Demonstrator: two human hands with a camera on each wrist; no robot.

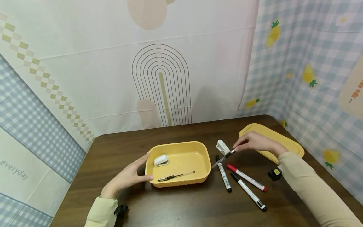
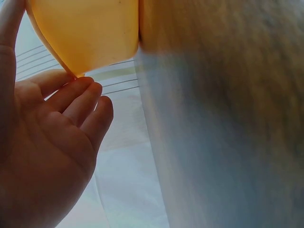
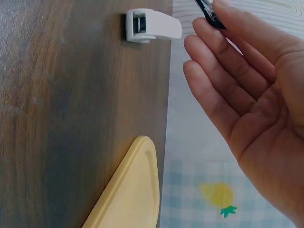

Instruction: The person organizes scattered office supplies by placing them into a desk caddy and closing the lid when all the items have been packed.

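Observation:
My left hand (image 1: 129, 175) holds the left end of a yellow plastic box (image 1: 181, 157), thumb at the front corner and fingers at the back one. Inside the box sit a small white stapler (image 1: 161, 160) and a gel pen (image 1: 171, 177) with a black grip. Between thumb and fingertips, my right hand (image 1: 252, 142) pinches another clear gel pen (image 1: 222, 159), which slants down toward the box's right side. A second white stapler (image 1: 222, 147) stands on the table just left of that hand; it also shows in the right wrist view.
Right of the box lie a black marker (image 1: 224, 175), a red marker (image 1: 248, 178) and another black marker (image 1: 250, 193). The yellow lid (image 1: 289, 146) lies at the back right, partly behind the right hand. A printed cloth hangs behind the brown table (image 1: 170, 208).

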